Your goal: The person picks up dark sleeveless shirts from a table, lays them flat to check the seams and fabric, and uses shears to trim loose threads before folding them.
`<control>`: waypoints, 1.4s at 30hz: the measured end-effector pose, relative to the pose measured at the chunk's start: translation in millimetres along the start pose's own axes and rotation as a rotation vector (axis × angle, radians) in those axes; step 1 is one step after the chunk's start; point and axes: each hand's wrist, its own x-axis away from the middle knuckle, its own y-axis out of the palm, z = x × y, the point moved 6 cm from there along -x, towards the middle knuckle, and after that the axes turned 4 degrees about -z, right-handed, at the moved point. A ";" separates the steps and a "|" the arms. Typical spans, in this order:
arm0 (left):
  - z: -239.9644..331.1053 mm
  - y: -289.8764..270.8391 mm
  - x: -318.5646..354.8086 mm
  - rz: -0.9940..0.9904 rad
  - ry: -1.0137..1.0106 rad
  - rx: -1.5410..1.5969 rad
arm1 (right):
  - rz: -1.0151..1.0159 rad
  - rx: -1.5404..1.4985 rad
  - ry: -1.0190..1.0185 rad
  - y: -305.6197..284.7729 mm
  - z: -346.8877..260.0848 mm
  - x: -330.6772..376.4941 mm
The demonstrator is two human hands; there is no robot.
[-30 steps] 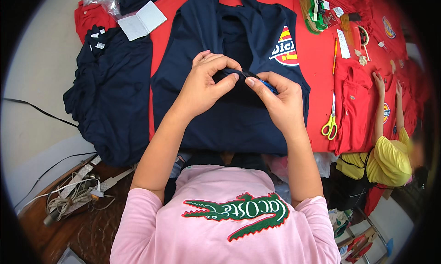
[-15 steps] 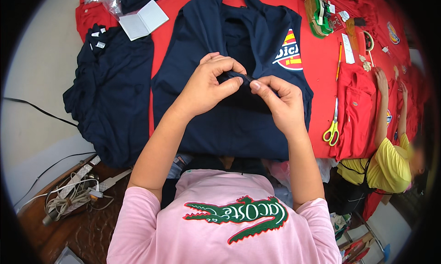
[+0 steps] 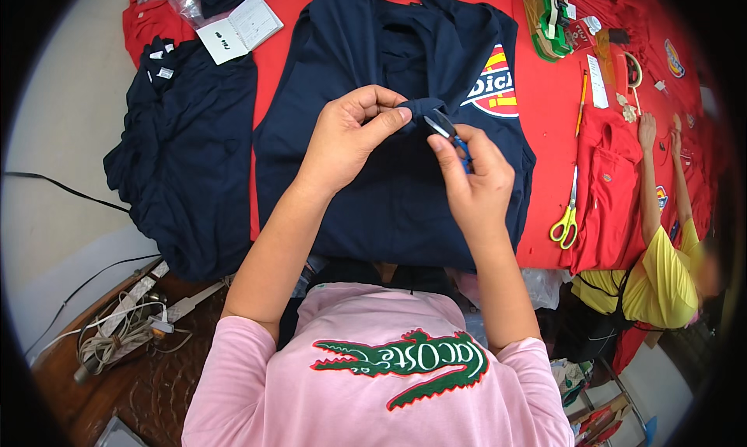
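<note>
A navy garment (image 3: 366, 221) with a printed red, yellow and white logo lies spread before me. My left hand (image 3: 346, 136) pinches a raised edge of it between thumb and fingers, close to the dark opening. Just right of that edge, my right hand (image 3: 476, 167) grips small thread snips (image 3: 442, 126) with a blue handle. The two blades stand apart, their tips pointing up and left toward the lifted fabric. Whether they touch the cloth, I cannot tell.
On the red-covered table (image 3: 538, 186) lie yellow-handled scissors (image 3: 563, 227), a yellow pencil (image 3: 583, 105) and a green tape dispenser (image 3: 551, 27). Navy clothes (image 3: 194, 159) and an open notebook (image 3: 253, 21) are at left. A co-worker in a yellow shirt (image 3: 661, 283) handles red garments at right.
My right hand has left the fabric edge, and the thread snips now show in it with blades apart. My left hand keeps its pinch. A notebook page at far left has lifted.
</note>
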 end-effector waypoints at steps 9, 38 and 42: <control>-8.7 2.6 -3.4 -0.002 -0.028 0.151 | 0.086 0.175 -0.183 18.3 -2.4 -1.1; -36.8 19.9 -7.0 0.094 -0.068 0.481 | 0.150 -0.088 -0.102 30.5 24.3 -2.4; -32.2 17.3 -7.1 0.150 -0.056 0.337 | 0.077 -0.291 0.220 28.1 37.0 -0.8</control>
